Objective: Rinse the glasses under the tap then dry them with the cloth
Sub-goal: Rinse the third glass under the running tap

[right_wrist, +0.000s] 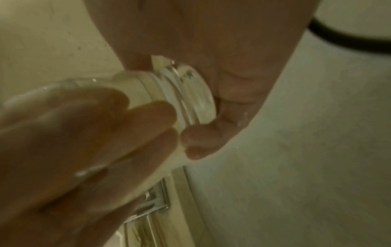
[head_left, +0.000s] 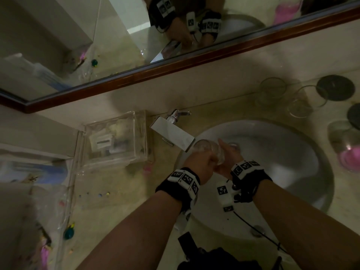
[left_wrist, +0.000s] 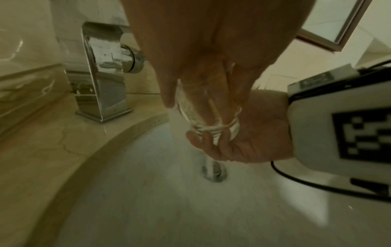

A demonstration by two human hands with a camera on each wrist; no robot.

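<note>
Beige marble makes up the tabletop [head_left: 124,207] around a white oval sink [head_left: 303,184], with a wood-framed mirror [head_left: 81,45] on the wall behind. Over the basin, both hands hold one clear glass [head_left: 211,151] tipped on its side just below the chrome tap [head_left: 173,133]. The left hand [head_left: 198,162] has its fingers [left_wrist: 213,93] curled round the body of the glass, while the right hand [head_left: 227,160] cups the thick base with its fingertips [right_wrist: 195,145] bent under it (whether water is running is hard to tell in the dim light). Two more empty glasses [head_left: 272,92] stand on the tabletop beyond the sink's right side, beside two dark round lids [head_left: 335,87]. A jar with something pink [head_left: 348,154] stands near the right edge. Left of the tap lies a clear plastic box [head_left: 115,139].
</note>
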